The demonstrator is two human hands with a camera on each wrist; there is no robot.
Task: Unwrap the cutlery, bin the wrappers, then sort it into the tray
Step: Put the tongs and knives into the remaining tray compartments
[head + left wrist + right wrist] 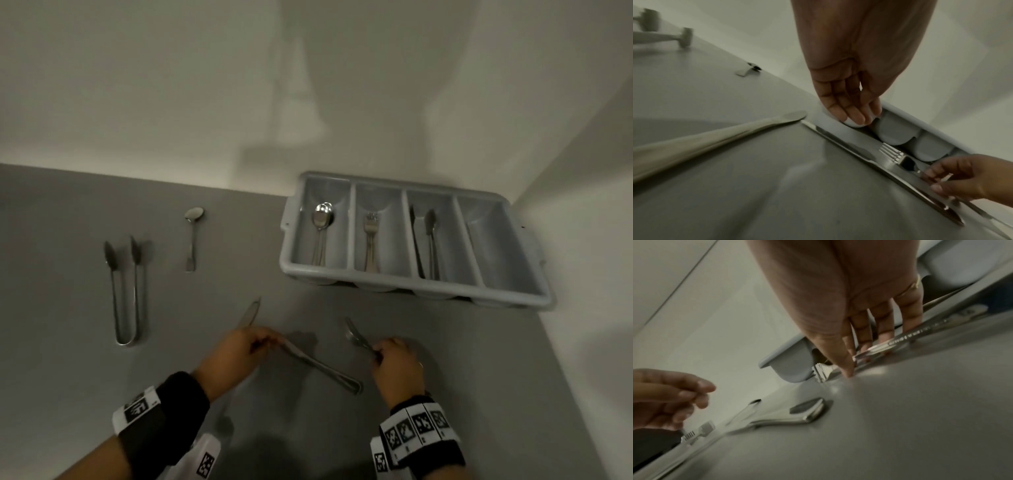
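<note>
My right hand [378, 353] pinches the handle of a fork [354, 334], tines pointing away just above the grey table; the right wrist view shows my fingers [885, 331] curled round its handle [906, 338]. My left hand [260, 342] hovers with relaxed fingers [846, 105] that hold nothing, over the blade end of a knife [322, 368] lying diagonally between both hands. A second knife [250, 313] lies partly under the left hand. The grey four-compartment tray [411, 186] stands at the back right, with spoons, forks and knives in its first three compartments from the left; the rightmost holds nothing.
Metal tongs [123, 291] and a lone spoon [193, 236] lie on the table's left half. White walls close off the back and the right side, right behind the tray. No wrappers or bin are in view.
</note>
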